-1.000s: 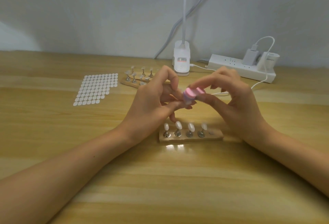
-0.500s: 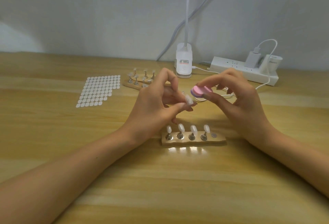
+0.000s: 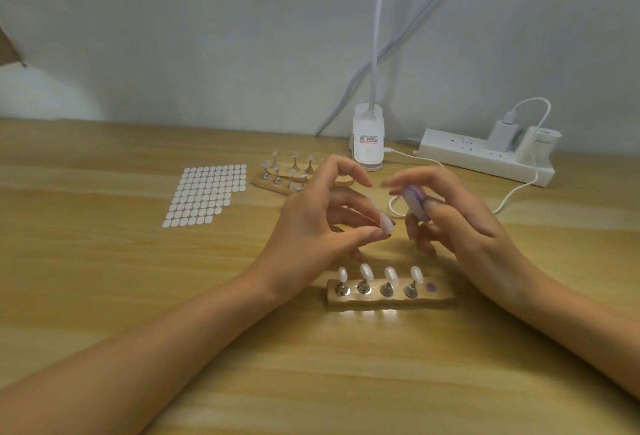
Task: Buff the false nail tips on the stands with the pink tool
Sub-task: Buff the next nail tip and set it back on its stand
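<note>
On the pale wooden worktop [image 3: 104, 296] we've got both hands hovering just above the near wooden strip stand [image 3: 391, 299]. Our left hand [image 3: 311, 223], at 12 o'clock from it, has its grip pinched thumb-to-finger under one translucent false nail tip [image 3: 387, 221], seemingly on its peg. Our right hand [image 3: 460, 223], at 1 o'clock, has its grip curled round the pink oval buffing block [image 3: 415, 202], which is near the tip but not touching it.

Handling-wise, our guess is the block is light and a bit spongy, easiest held by its edges. The tip looks like thin, slick, bendy plastic, so we'd hold the peg and press gently or it'll pop off.

Counts:
- One white sticky-dot sheet [image 3: 204, 195] at 10 o'clock.
- Far wooden stands [image 3: 273, 181] at 11 o'clock, with tips too blurry to count.
- One near stand with four tips standing and one empty slot [image 3: 431, 286] at its right end.
- One block.
- One tip in hand.
</note>
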The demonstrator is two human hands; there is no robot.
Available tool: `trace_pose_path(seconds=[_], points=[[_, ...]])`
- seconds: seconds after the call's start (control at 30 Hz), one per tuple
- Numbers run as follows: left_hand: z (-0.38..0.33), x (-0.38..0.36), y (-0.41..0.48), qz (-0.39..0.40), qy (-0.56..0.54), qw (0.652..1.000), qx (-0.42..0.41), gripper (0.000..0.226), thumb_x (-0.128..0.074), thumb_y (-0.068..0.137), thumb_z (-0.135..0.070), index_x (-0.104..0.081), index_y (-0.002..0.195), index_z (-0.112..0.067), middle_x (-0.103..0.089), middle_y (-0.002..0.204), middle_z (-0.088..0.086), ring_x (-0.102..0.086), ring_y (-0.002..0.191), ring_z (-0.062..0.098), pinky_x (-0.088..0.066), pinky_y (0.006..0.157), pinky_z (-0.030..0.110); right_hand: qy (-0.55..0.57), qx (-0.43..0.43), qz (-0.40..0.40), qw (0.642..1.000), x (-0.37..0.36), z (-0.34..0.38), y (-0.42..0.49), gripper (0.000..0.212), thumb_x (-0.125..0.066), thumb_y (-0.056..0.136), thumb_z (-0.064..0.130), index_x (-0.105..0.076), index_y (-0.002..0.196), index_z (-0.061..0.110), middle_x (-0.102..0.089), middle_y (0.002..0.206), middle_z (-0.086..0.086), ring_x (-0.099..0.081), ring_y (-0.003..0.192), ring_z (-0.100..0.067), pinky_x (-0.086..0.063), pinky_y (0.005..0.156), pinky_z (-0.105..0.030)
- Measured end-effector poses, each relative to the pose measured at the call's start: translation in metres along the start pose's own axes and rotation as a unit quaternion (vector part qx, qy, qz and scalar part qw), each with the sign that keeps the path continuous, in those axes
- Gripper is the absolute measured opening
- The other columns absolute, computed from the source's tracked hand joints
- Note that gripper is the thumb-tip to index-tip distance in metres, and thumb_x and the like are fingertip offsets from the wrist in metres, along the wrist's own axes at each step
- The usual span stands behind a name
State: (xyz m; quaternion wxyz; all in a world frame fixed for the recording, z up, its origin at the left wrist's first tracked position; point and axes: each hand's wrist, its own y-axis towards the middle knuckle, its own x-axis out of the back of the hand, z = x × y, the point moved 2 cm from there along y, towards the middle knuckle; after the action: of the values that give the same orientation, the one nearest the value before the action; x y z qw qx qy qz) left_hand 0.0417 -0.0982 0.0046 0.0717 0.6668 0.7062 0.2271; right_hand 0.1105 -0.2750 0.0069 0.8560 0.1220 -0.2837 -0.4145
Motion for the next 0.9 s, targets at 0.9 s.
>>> trace_pose_path(seconds=[0.9], points=[[0.004,0.000,0.001,0.027,-0.025,0.999,0.018,0.050,-0.076,0.082,0.006,-0.049,0.117,-0.018,-0.077,0.086,0.006,-0.076,0.082,0.020,-0.056,0.058,0.026,-0.198,0.144,-0.038,0.969,-0.002,0.010,-0.005,0.023,-0.073,0.081,0.031,-0.077,0.097,0.015,-0.063,0.089,-0.010,-0.060,0.074,-0.030,-0.050,0.054,-0.049]])
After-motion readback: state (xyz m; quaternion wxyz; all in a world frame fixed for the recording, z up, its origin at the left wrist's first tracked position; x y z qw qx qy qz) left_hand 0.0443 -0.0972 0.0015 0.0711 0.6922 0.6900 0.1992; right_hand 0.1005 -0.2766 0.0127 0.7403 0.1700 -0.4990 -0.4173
